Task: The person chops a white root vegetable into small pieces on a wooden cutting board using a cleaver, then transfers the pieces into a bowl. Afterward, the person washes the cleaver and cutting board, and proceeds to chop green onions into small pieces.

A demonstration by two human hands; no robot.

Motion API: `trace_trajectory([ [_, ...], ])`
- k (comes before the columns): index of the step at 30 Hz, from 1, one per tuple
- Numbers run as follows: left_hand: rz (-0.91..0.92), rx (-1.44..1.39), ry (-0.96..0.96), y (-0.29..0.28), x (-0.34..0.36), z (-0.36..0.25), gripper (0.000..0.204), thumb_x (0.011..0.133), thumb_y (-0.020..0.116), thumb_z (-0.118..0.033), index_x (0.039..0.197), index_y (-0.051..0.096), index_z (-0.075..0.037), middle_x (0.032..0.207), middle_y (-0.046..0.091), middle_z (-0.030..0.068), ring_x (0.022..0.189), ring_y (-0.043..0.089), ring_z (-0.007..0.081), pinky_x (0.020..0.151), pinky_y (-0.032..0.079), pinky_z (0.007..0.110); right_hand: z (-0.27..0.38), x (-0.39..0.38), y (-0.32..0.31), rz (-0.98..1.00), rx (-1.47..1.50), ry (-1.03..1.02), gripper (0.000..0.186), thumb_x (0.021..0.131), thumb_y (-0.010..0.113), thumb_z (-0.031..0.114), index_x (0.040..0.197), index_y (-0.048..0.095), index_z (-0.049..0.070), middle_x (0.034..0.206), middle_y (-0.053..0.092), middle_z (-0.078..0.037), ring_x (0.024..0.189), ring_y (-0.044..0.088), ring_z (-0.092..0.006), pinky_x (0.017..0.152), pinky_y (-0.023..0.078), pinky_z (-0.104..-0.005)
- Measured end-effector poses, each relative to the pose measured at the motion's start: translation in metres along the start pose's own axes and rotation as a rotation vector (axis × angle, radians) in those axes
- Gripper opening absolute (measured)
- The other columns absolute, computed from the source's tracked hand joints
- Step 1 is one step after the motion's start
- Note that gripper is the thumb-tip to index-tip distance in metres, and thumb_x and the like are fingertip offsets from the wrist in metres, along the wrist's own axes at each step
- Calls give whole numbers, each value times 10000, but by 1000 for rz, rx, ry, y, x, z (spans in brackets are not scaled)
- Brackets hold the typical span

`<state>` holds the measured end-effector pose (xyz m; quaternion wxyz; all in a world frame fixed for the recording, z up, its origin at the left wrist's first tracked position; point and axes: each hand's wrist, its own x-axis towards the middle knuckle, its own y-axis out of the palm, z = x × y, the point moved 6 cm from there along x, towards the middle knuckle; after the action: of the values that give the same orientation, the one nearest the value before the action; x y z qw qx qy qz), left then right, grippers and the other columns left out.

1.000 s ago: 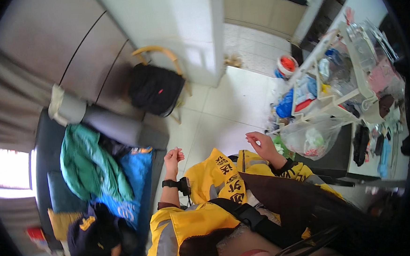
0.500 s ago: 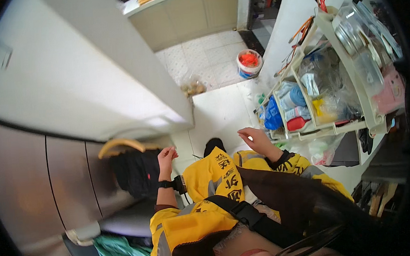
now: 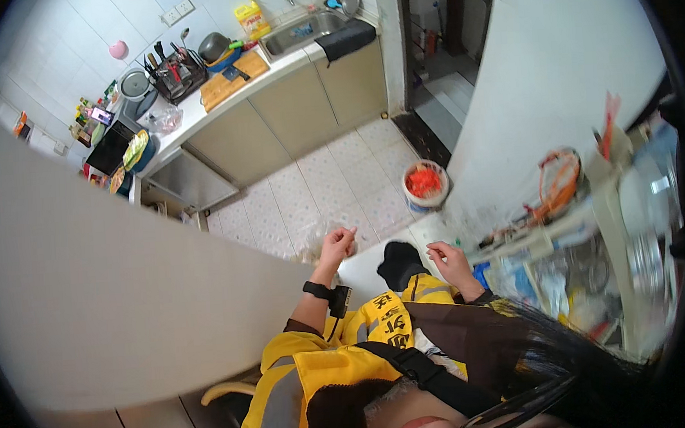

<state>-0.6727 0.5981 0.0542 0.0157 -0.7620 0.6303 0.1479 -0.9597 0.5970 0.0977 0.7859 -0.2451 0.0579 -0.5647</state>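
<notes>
My left hand (image 3: 337, 248) hangs in the air near the end of the white partition, its fingers curled in and nothing visible in it. A black band with a small black device (image 3: 338, 298) sits on that forearm. My right hand (image 3: 451, 262) is held beside my right leg, fingers loosely bent and apart, also with nothing in it. Both sleeves are yellow with grey stripes. Between the hands a foot in a dark sock or shoe (image 3: 400, 264) steps forward on the floor. Beyond the left hand lies a clear plastic bag (image 3: 320, 232), partly hidden.
A white bucket (image 3: 425, 185) holding red plastic stands by the doorway. Ahead is a kitchen counter with a cutting board (image 3: 232, 79), a knife rack (image 3: 177, 73), a sink (image 3: 300, 33) and a yellow bottle (image 3: 252, 19). A crammed shelf rack (image 3: 614, 236) borders the right; a white partition (image 3: 151, 288), the left.
I have moved forward, so the counter and sink now show. The bent wooden chair part has slid behind at lower left. Both hands remain in the air, holding nothing visible.
</notes>
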Motion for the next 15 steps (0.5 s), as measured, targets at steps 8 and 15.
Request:
trace_trajectory([
  [8,-334,-218,57,-93,170,-72,259,873,599,-254,752,568,-28,593,498,0,502,440,73,451,357,217,0,269,-19,123,-121,-182,139,834,577,113,941,616,34,814,640,-137,686,634,-268,610,498,-316],
  [15,-609,-309,-101,-209,272,-55,212,865,602,-221,798,570,-22,637,528,3,519,451,71,486,398,217,-24,441,49,265,-26,-149,152,847,561,96,966,603,12,830,652,-130,741,652,-221,638,503,-294],
])
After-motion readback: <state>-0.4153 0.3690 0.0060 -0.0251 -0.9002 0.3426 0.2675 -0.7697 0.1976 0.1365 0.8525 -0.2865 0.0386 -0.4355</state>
